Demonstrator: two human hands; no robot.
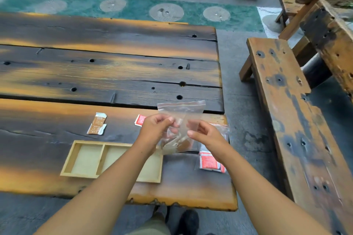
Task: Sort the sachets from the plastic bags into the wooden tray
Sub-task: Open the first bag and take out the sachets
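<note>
Both hands hold a clear zip bag (181, 112) upside down above the table, its zip edge pointing away. My left hand (154, 126) pinches its left side and my right hand (206, 135) its right side. Brown sachets (175, 145) are bunched in the bag's lower part. The pale wooden tray (84, 158) with two compartments lies under my left forearm. Two brown sachets (97, 124) lie on the table beyond the tray. A red sachet (140, 120) lies behind my left hand. A second plastic bag with red sachets (210, 162) rests under my right wrist.
The dark, scorched plank table (107, 74) ends at its right edge near the bags. A long wooden bench (290, 120) runs along the right side across a grey floor gap. More benches stand at the back.
</note>
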